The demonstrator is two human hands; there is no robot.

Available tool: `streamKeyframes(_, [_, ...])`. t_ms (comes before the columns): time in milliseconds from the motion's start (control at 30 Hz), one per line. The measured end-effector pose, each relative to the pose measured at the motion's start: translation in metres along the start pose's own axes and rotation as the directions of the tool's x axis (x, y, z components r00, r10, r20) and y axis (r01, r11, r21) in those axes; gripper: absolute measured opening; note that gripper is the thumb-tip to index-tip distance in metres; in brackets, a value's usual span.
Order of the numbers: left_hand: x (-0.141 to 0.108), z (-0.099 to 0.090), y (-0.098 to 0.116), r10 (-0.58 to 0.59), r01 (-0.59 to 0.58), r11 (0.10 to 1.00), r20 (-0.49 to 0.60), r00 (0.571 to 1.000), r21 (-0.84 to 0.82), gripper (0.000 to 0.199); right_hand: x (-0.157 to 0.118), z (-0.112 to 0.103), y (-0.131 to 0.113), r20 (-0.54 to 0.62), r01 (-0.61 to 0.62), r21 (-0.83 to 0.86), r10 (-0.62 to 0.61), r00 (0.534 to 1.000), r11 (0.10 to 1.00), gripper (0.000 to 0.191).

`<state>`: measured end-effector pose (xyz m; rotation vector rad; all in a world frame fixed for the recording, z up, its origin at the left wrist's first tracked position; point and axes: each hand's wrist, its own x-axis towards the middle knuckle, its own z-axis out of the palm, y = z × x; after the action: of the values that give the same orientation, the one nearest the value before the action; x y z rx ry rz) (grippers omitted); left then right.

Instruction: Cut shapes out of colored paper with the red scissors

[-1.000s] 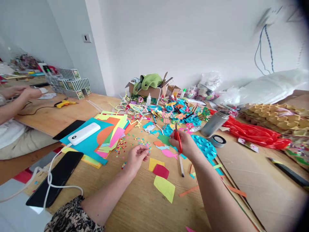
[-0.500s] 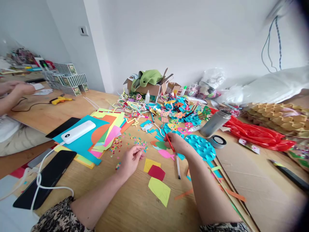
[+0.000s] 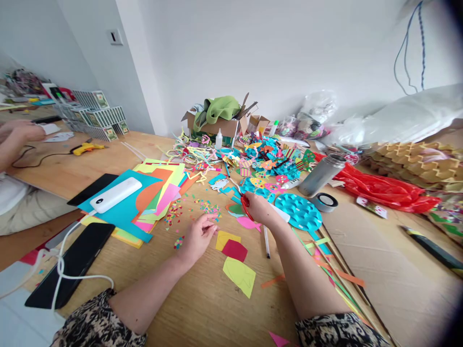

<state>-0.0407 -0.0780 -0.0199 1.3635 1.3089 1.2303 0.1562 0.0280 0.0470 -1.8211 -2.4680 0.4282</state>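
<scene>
The right hand [image 3: 258, 207] grips red scissors [image 3: 246, 206] low over the table [image 3: 202, 308], the left hand [image 3: 197, 237] pinches a tiny scrap beside cut confetti [image 3: 208, 208], while uncut paper pieces [image 3: 237, 262] lie waiting.

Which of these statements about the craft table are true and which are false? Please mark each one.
1. The right hand holds red scissors. True.
2. The left hand rests on the black phone. False: it is near the yellow paper, far from the phone.
3. A white power bank lies on the coloured sheets. True.
4. The metal flask stands upright. False: it lies tilted on the table.
5. A pen lies by the right forearm. True.
</scene>
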Motion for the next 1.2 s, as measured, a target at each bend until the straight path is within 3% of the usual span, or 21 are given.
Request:
streamKeyframes(233, [-0.002, 0.001, 0.007, -0.023, 0.024, 0.995, -0.004, 1.000, 0.098, 0.020, 0.000, 0.003, 0.002, -0.015, 0.003, -0.048, -0.003, 1.000, 0.999, 0.020])
streamKeyframes(467, [-0.007, 0.001, 0.013, 0.108, -0.113, 0.947, 0.032, 0.994, 0.302, 0.019, 0.001, 0.001, 0.004, -0.056, 0.016, -0.046, -0.019, 0.998, 0.999, 0.022])
streamKeyframes(733, [-0.011, 0.003, 0.016, 0.112, -0.127, 0.915, 0.061, 0.992, 0.384, 0.019, -0.006, -0.005, 0.007, -0.001, 0.150, 0.041, -0.150, 0.989, 0.988, 0.005])
streamKeyframes(867, [-0.013, 0.004, 0.018, 0.108, -0.139, 0.894, 0.098, 0.989, 0.426, 0.010, -0.008, -0.011, 0.002, -0.094, 0.146, 0.095, -0.137, 0.986, 0.985, 0.007])
streamKeyframes(967, [-0.013, 0.005, 0.019, 0.194, -0.222, 0.870, 0.110, 0.975, 0.440, 0.014, -0.014, -0.021, -0.005, -0.211, 0.137, 0.152, -0.103, 0.972, 0.979, 0.012])
streamKeyframes(1000, [-0.013, 0.005, 0.020, 0.239, -0.268, 0.856, 0.120, 0.963, 0.441, 0.018, -0.017, -0.025, -0.008, -0.274, 0.138, 0.183, -0.084, 0.958, 0.973, 0.013])
streamKeyframes(1100, [-0.011, 0.004, 0.020, 0.329, -0.387, 0.804, 0.204, 0.922, 0.451, 0.029, -0.030, -0.035, -0.016, -0.600, 0.262, 0.426, 0.053, 0.799, 0.866, 0.018])
streamKeyframes(1200, [-0.010, 0.004, 0.019, 0.321, -0.424, 0.765, 0.284, 0.903, 0.484, 0.033, -0.044, -0.046, -0.024, -0.717, 0.425, 0.550, 0.145, 0.681, 0.719, 0.025])
